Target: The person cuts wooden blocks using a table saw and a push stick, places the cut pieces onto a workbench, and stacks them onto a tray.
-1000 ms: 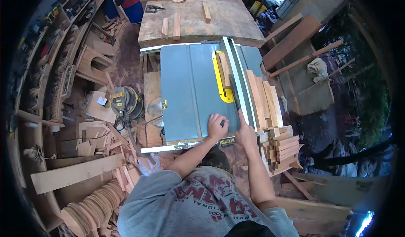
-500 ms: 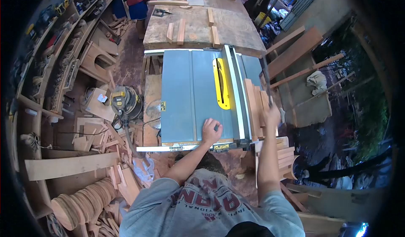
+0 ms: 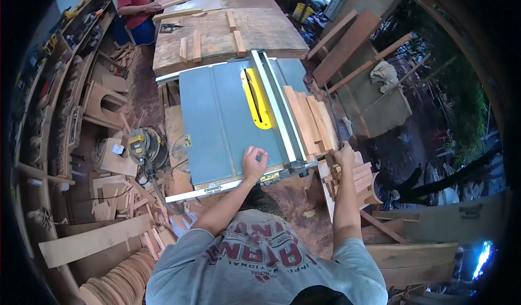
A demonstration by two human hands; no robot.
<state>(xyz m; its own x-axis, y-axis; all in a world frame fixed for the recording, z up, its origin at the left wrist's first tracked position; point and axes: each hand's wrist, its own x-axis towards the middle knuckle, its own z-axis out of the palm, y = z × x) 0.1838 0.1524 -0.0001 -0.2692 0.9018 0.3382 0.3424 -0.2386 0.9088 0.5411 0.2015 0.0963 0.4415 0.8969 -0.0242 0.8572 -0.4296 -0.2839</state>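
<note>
Although it drew back, the right hand [image 3: 344, 154] still holds the dark stick [image 3: 334, 118].

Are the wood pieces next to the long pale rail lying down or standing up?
Lying down. The wood pieces stretch out lengthwise, side by side, beside the pale rail.

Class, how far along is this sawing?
Four strips on the rear bench look cut. In hand: the right hand is beside the boards right of the fence, its grip unclear; the left hand is at the saw table. Those boards are probably left; none covers the yellow insert.
</note>
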